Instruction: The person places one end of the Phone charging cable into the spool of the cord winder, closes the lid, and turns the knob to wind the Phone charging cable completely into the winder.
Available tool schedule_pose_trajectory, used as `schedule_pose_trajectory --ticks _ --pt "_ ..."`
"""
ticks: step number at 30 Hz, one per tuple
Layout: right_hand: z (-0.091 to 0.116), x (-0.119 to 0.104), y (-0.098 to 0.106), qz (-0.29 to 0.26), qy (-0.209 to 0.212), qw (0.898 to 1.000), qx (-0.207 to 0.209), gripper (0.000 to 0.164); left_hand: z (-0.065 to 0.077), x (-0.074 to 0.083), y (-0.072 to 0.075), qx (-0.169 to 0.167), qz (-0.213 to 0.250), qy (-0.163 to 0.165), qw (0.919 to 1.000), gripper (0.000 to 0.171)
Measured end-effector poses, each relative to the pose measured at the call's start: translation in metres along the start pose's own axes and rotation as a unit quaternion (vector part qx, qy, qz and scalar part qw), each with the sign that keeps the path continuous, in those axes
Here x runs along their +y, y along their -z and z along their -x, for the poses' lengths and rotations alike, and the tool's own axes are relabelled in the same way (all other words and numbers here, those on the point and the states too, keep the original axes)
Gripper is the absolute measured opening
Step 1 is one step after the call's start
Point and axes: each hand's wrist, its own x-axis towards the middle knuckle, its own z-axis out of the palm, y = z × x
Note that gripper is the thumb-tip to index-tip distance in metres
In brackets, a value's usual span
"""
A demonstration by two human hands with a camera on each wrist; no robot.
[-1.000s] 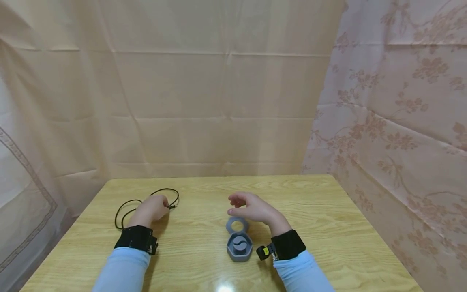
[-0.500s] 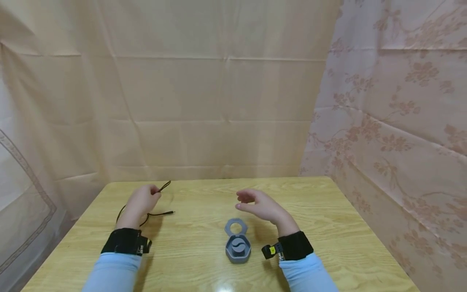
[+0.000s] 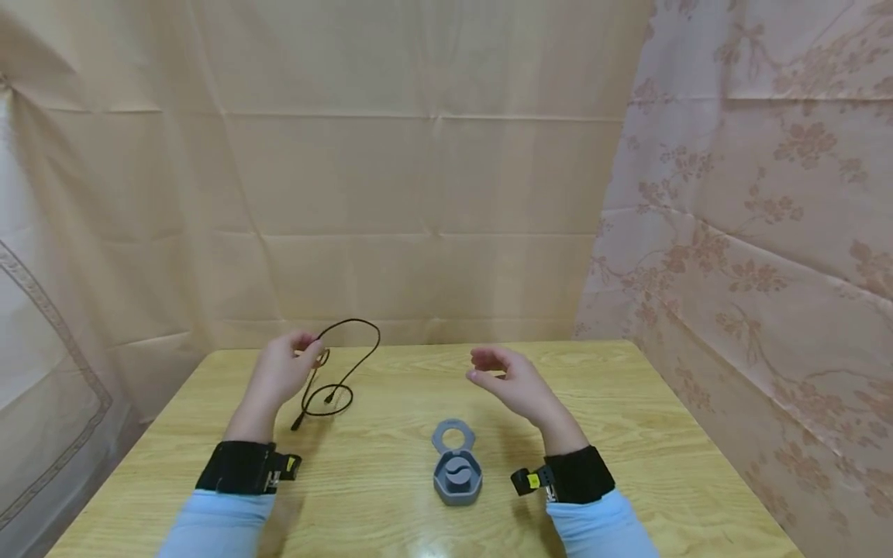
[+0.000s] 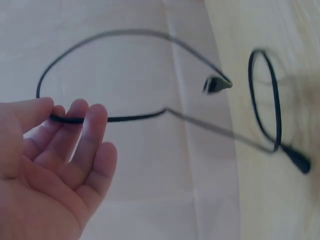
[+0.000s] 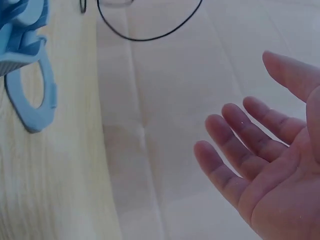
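My left hand (image 3: 277,372) pinches a thin black cable (image 4: 132,119) between thumb and fingers, raised above the table's far left part. Loops of the cable hang from the fingertips. One end has a plug with a metal tip (image 4: 215,85); the other ends in a dark connector (image 4: 299,160). In the head view my right hand (image 3: 515,387) hovers right of centre, fingers relaxed and apart, with nothing in it. Nearest to it stands a grey hexagonal box (image 3: 457,496) with an S-shaped groove on its round centre. A flat hexagonal ring (image 3: 439,438) adjoins its far side.
The wooden table (image 3: 377,480) ends at a beige curtain (image 3: 432,232) behind it. A floral curtain (image 3: 732,256) hangs along the right. Both wrists wear black straps with small cameras.
The left hand has lifted the cable off the table, and its loops now hang to the right of the fingers. My right hand has drifted slightly right and away from the box.
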Motion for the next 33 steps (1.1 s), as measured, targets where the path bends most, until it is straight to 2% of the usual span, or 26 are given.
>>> schedule_pose_trajectory --ticks 8,16,22,28,33 --pt "0.004 -0.015 -0.001 0.000 0.036 0.999 0.022 0.040 0.008 0.023 -0.013 0.006 0.023 -0.072 0.9972 0.025" --pt "0.005 -0.022 -0.012 0.008 0.086 0.996 0.014 0.041 0.021 0.046 -0.030 -0.001 0.018 -0.092 0.9956 0.023" --pt "0.006 -0.025 -0.022 0.035 0.104 0.994 0.021 0.040 0.032 0.059 -0.046 0.005 0.013 -0.132 0.9912 0.019" --pt "0.006 -0.026 -0.030 0.048 0.127 0.991 0.006 0.029 0.043 0.067 -0.058 0.031 0.012 -0.183 0.9825 0.016" --pt "0.007 -0.027 -0.034 0.054 0.139 0.989 0.000 0.017 0.048 0.070 -0.064 0.040 0.009 -0.204 0.9782 0.017"
